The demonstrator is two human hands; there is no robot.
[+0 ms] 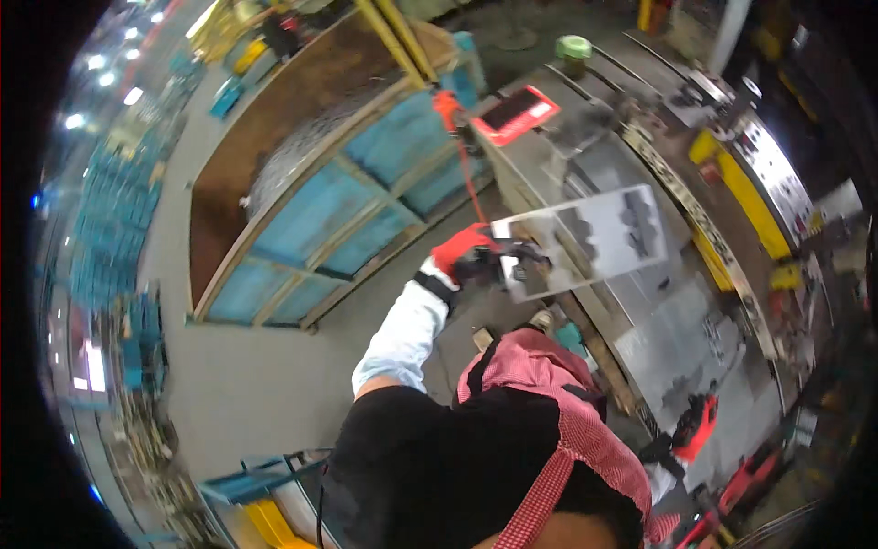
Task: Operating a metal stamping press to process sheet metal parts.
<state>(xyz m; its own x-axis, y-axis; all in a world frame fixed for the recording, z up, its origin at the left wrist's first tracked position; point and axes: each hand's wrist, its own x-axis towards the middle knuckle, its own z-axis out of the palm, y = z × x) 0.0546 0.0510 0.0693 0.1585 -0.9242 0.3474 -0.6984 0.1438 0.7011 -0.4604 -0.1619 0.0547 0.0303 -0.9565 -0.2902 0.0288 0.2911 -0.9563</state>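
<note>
My left hand (468,253), in a red and black glove, is closed on the left end of a flat rectangular metal plate (608,245). Dark scalloped patches, which look like cut-outs, run across the plate, and it is held out above the near edge of the work table. My right hand (697,426), gloved the same way, is low on the right beside grey metal sheets (672,352) lying on the table. Its fingers are small and blurred, so whether they grip anything is unclear.
A large blue-sided bin (320,215) holding grey scrap stands ahead on the left. Yellow bars (395,41) and an orange-red fitting (446,110) with a thin red cord are beside it. A red-framed panel (517,114) lies on the bench. Yellow-and-white machinery (764,183) borders the right side.
</note>
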